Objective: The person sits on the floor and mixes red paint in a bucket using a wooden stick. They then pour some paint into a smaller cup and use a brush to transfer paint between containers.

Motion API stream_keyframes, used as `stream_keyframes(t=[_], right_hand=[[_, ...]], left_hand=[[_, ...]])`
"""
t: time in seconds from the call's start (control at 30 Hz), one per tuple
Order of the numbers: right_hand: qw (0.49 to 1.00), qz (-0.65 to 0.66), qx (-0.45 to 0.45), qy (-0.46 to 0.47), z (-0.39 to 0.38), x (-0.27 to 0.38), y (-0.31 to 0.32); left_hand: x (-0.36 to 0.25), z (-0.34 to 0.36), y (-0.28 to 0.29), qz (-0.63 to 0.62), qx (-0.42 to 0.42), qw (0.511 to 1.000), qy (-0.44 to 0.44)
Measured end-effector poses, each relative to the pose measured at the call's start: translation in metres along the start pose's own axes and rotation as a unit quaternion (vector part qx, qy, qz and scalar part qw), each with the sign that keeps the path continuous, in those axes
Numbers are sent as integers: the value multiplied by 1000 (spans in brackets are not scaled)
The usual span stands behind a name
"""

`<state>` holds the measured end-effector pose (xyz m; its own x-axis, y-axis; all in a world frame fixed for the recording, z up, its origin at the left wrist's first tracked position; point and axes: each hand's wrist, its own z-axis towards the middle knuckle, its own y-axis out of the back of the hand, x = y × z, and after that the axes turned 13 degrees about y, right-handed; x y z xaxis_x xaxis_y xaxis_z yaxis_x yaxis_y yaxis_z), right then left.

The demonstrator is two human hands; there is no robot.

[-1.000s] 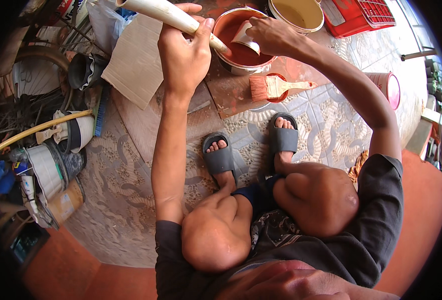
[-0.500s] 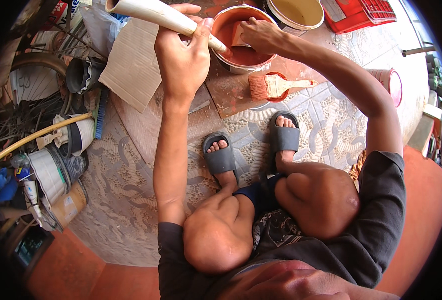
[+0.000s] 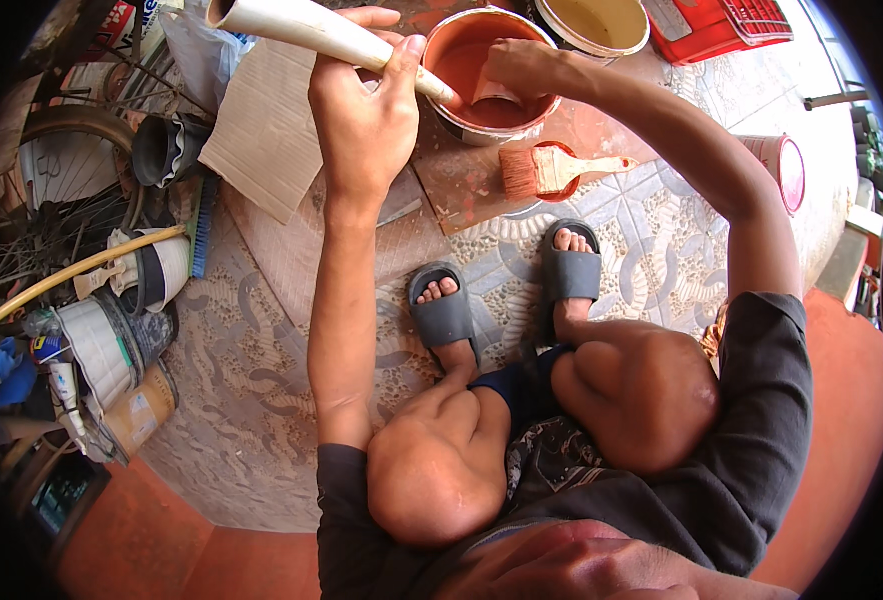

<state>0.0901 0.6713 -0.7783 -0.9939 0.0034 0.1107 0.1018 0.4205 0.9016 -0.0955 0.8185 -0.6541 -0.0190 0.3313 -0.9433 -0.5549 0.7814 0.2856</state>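
Note:
My left hand [image 3: 367,125] is wrapped round a white plastic pipe [image 3: 307,32], held at a slant. Reddish paint coats the pipe's lower end, which dips into a bucket [image 3: 484,136] of orange-red paint. My right hand [image 3: 522,70] reaches down inside the same bucket. Its closed fingers grip a small pale cup-like piece [image 3: 498,90] at the paint; the hand hides part of it, so its exact kind is unclear. Just below the bucket, a wide paintbrush [image 3: 552,172] with reddish bristles lies across a small round red-rimmed container.
Behind the bucket stands a second bucket [image 3: 602,22] with yellowish contents, beside a red crate [image 3: 722,28]. Cardboard [image 3: 262,130] lies left of my left hand. Pots, a bicycle wheel [image 3: 72,160] and a yellow hose [image 3: 72,270] crowd the left. A pinkish bucket [image 3: 777,165] sits at right.
My right hand has moved slightly right and lower in the bucket, tilting the pale piece into the paint. The left hand and pipe have hardly moved.

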Motion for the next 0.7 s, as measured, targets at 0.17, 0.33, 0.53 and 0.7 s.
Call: stream_keyframes(t=[0.17, 0.33, 0.53, 0.7], right_hand=[[995, 91, 28, -21, -4, -12, 9], [979, 188, -79, -17, -25, -22, 11], [967, 243, -75, -14, -39, -26, 26], [943, 316, -106, -9, -53, -29, 36]], left_hand=[[1, 1, 1, 0, 4, 1000, -4], [3, 2, 3, -1, 0, 1000, 13], [5, 5, 6, -22, -15, 999, 31], [4, 5, 10, -29, -32, 998, 35]])
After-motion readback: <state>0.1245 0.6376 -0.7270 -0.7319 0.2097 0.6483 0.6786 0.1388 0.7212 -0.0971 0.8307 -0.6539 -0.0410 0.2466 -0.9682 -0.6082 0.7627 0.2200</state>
